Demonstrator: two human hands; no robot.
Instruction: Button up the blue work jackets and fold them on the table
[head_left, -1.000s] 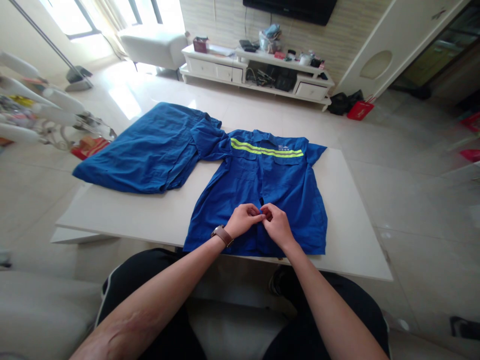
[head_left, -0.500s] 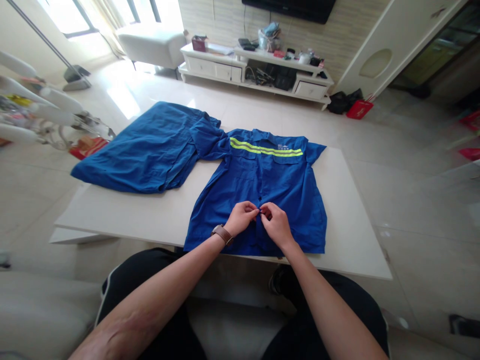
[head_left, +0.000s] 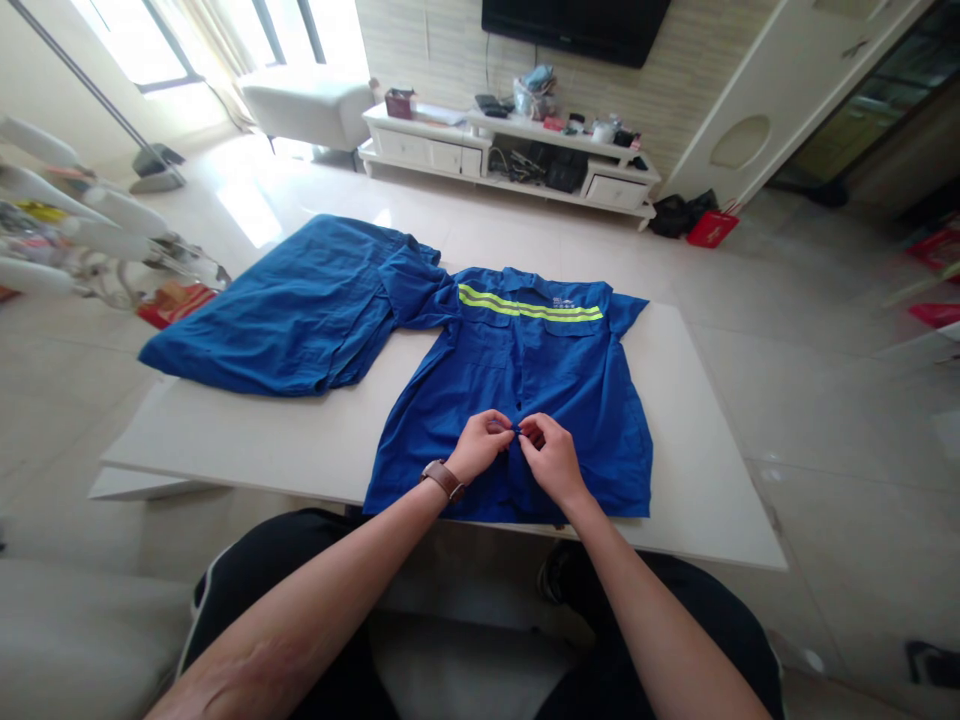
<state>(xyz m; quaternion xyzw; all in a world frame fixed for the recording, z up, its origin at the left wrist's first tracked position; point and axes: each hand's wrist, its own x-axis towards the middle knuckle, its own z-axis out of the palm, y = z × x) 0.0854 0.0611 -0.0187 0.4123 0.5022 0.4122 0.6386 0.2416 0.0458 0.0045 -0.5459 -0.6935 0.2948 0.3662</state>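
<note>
A blue work shirt [head_left: 480, 385] with a yellow-and-silver reflective stripe across the chest lies front up, its collar pointing away from me. At its lower front opening, my left hand [head_left: 484, 443] pinches the fabric edge between thumb and fingers. Close against it on the right, my right hand [head_left: 550, 455] pinches the other side of the same placket. The fingertips almost meet, and the small piece between them is too hidden to make out. One shirt sleeve [head_left: 420, 290] stretches left onto a pile of blue clothing [head_left: 292, 300].
Both garments lie on a white table [head_left: 697, 430] whose near edge is just above my knees. Beyond it stands a low white TV cabinet [head_left: 420, 150] with clutter on top. A red bag [head_left: 712, 228] sits on the floor, and thread cones [head_left: 112, 240] stand at the left.
The camera view has tilted up slightly, so everything sits a little lower. Both hands stay pinched on the shirt's front opening, with only small finger shifts.
</note>
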